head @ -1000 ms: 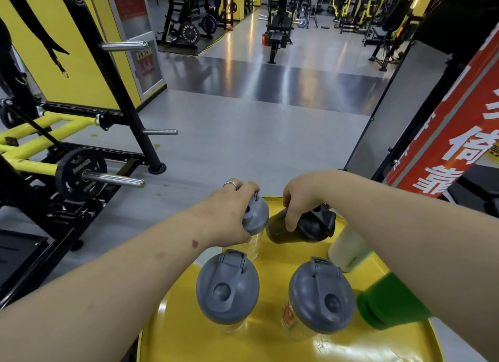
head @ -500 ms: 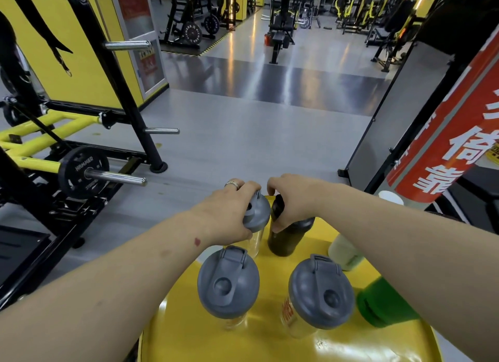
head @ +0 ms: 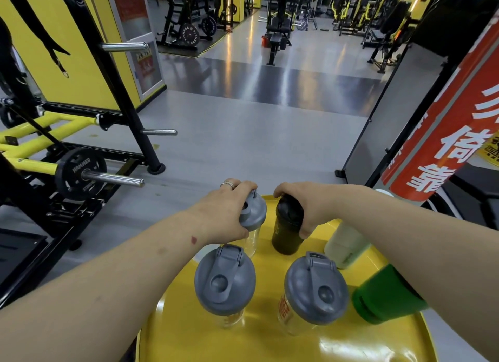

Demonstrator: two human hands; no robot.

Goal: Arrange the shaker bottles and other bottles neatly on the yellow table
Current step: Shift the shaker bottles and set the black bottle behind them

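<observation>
Grey gym flooring stretches away ahead, glossy in bands, with black and yellow weight machines along the far side, a plate-loaded rack with a chrome bar at the left, and a red banner with white characters [head: 442, 135] leaning at the right. Nearest in the head view, the round, glossy yellow table [head: 270, 342] with its raised lip carries all the bottles. At its far edge the left hand [head: 226, 213], a ring on one finger, closes over the grey lid of a clear plastic shaker bottle [head: 252, 226], gripping from the top and side, probably because the lid gives the firmest hold for sliding or setting it upright. Just beside it, the right hand [head: 307, 208] wraps the cap and shoulder of a dark, nearly black shaker bottle [head: 286, 235], which stands upright on the table; the two held bottles sit close together but apart, as if being lined up as a back row. In front of them stand two more clear shakers, one with a grey flip lid at the left [head: 224, 278] and one with orange lettering at the right [head: 316, 288], forming a front row. Under the right forearm a pale, frosted white bottle [head: 345, 243] and a bright green bottle [head: 383, 297] wait near the right rim, partly hidden, seemingly not yet aligned.
</observation>
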